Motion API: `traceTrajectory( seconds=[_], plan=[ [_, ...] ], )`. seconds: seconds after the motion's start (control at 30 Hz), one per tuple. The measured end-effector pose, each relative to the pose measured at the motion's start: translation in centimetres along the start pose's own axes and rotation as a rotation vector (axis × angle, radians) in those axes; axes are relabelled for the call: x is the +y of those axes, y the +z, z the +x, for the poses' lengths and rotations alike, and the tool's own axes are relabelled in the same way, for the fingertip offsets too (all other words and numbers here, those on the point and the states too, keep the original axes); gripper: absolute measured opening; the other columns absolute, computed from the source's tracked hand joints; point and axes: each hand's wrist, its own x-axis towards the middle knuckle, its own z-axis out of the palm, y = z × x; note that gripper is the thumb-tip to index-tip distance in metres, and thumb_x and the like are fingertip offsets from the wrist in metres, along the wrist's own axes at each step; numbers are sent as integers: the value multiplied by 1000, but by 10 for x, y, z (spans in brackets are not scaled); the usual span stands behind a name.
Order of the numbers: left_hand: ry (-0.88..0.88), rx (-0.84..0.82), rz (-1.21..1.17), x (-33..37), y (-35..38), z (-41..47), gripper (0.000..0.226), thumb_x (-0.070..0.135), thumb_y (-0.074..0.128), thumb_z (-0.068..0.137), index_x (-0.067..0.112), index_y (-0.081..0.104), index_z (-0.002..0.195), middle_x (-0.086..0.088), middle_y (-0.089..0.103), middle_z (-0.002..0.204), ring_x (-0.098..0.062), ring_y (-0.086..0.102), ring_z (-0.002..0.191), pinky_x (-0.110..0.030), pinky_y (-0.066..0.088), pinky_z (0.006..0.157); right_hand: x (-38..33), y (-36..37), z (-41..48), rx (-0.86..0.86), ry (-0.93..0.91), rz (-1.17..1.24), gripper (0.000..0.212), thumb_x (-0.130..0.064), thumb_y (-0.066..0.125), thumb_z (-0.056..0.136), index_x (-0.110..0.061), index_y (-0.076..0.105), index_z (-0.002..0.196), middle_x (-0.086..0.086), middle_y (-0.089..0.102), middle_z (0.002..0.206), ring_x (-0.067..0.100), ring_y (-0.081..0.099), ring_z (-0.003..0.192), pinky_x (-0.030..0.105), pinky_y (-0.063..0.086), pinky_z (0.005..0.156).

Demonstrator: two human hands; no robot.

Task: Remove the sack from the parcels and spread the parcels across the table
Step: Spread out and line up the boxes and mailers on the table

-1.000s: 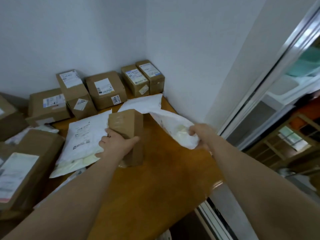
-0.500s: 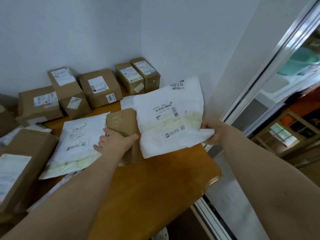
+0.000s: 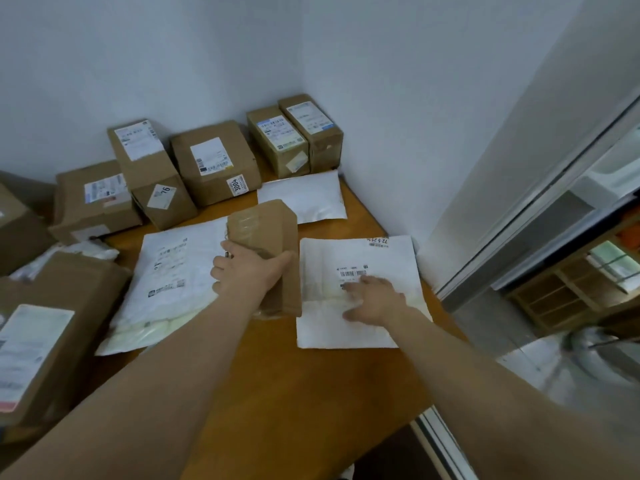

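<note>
Head camera showed the left hand [image 3: 251,273], fingers curled around an upright brown box [image 3: 273,226], while the right hand [image 3: 375,301] pressed straight fingers flat on a white mailer [image 3: 349,330] lying on the surface [image 3: 277,393] just right of that box. Beyond both hands' fingers, labelled cardboard boxes [image 3: 214,161] lined the wall; a second mailer [image 3: 166,271] lay left of the left fingers.

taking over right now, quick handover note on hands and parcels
Left hand grips the small brown box, upright between two mailers. Right hand lies flat on the right mailer near the table edge.
Done: left mailer and far mailer lie flat; a row of boxes lines the back wall.
Left: set the held box on bare table; the crowded parcels at far left want spreading. No sack in view.
</note>
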Motion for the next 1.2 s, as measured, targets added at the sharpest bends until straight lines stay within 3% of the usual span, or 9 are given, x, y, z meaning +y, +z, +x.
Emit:
traceTrajectory(
  seconds=[0.13, 0.33, 0.43, 0.6, 0.8, 0.93, 1.03, 1.1, 1.2],
  plan=[
    [-28, -31, 34, 7, 5, 6, 126, 73, 67, 63, 16, -4, 150, -18, 17, 150, -37, 19, 139, -51, 21, 112, -10, -2, 3, -23, -84, 157, 30, -33, 54, 90, -22, 70, 113, 2, 63, 119, 22, 56, 114, 34, 45, 98],
    [-18, 27, 22, 30, 1, 26, 125, 76, 64, 61, 17, 0, 150, -19, 21, 148, -38, 22, 137, -52, 23, 111, -4, -58, 58, 252, -119, 200, 24, -14, 50, 89, -21, 62, 109, 4, 58, 117, 23, 55, 109, 32, 49, 85],
    [-35, 77, -14, 40, -8, 47, 125, 77, 63, 61, 17, 0, 150, -19, 20, 149, -39, 20, 139, -53, 21, 111, -18, -79, 98, 325, -200, 18, 60, -12, 57, 87, -17, 36, 143, 8, 37, 146, 26, 36, 135, 38, 40, 106],
    [-90, 110, -25, 46, -8, 78, 124, 76, 63, 63, 14, 0, 150, -19, 15, 152, -39, 16, 140, -52, 21, 113, -43, -87, 165, 350, -193, -313, 93, -13, 63, 86, -16, -2, 153, 12, -5, 161, 30, -12, 148, 49, -3, 119],
    [-138, 131, -29, 40, -12, 90, 125, 76, 63, 63, 15, -2, 151, -20, 15, 153, -39, 15, 141, -54, 20, 114, -48, -78, 182, 409, -356, -496, 42, -9, 48, 92, -11, 42, 134, 10, 60, 122, 27, 53, 120, 44, 6, 119],
    [-152, 153, -91, 46, -29, 78, 125, 73, 65, 64, 13, -2, 151, -21, 15, 152, -39, 15, 141, -53, 19, 114, -40, -76, 152, 383, -379, -17, 28, -19, 43, 96, -12, 54, 121, 8, 65, 110, 26, 60, 102, 32, 43, 89],
    [-129, 190, -143, 56, -47, 68, 124, 74, 65, 63, 14, -1, 151, -21, 18, 150, -39, 17, 139, -53, 21, 113, -42, -102, 130, 391, -331, 599, 13, -10, 48, 90, -15, 57, 82, 1, 52, 76, 18, 49, 74, 29, 37, 64],
    [-108, 201, -157, 64, -56, 63, 124, 74, 65, 62, 15, 1, 151, -21, 19, 150, -39, 17, 139, -53, 20, 113, -44, -119, 119, 290, -201, 1003, 27, 0, 48, 83, -17, 44, 61, 0, 41, 65, 18, 40, 64, 27, 30, 56],
    [-94, 190, -159, 73, -61, 52, 125, 74, 65, 62, 13, 0, 151, -21, 18, 150, -39, 17, 140, -52, 19, 113, -40, -125, 104, -7, 23, 1059, 13, -11, 49, 87, -13, 59, 94, 11, 57, 96, 24, 54, 81, 32, 46, 68]
  ],
)
